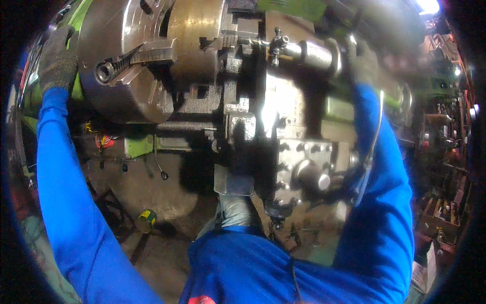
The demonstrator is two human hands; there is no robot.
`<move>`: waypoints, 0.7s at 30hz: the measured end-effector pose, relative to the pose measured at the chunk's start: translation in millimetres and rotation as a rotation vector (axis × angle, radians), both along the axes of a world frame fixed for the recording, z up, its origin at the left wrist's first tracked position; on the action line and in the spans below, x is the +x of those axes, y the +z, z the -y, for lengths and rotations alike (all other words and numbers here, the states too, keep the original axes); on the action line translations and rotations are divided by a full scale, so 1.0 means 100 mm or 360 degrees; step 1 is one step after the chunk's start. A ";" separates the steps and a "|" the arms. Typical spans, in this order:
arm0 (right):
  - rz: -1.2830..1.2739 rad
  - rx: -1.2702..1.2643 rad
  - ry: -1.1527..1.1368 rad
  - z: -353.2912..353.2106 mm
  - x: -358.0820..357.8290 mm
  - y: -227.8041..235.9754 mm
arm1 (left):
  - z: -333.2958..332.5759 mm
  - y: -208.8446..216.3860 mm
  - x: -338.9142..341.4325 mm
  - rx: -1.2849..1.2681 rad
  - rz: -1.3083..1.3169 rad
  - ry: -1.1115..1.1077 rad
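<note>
My left hand (58, 61), in a dark knit glove, reaches to the green headstock at the far left, beside the large lathe chuck (124, 61). Its fingers look stretched out against the machine. A thick brass-coloured ring-shaped workpiece (195, 38) sits at the chuck's right face, next to its jaws. At the right, my right hand (364, 63), also gloved, is beside the tailstock quill (318, 54). Its fingers look curled near a small bright metal tip; blur hides what they hold. A cross-shaped metal fitting (278, 46) stands between workpiece and quill.
Below the quill is the bolted tool post (306, 169), close to my right forearm. A flexible pipe (374, 137) hangs over that sleeve. A lever with a black knob (163, 175) sticks out under the lead screw. A green-yellow can (147, 220) stands low left; a tool rack (443, 213) is far right.
</note>
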State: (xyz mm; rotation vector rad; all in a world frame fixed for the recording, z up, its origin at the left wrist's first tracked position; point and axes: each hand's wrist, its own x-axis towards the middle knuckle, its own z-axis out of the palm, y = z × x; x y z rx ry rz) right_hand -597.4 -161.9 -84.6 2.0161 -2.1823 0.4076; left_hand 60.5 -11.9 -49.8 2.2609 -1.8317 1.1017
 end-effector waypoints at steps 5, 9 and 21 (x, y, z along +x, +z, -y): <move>-0.0005 -0.0089 0.0043 0.01 0.05 -0.01 | -0.07 0.03 0.00 -0.0045 -0.0070 0.0003; 0.0063 -0.0139 0.0061 0.10 -0.13 -0.12 | -0.05 0.04 0.02 -0.0055 -0.0102 -0.0091; 0.0255 0.0041 0.0310 0.04 -0.12 -0.09 | -0.05 0.19 -0.25 -0.0118 -0.0034 -0.0043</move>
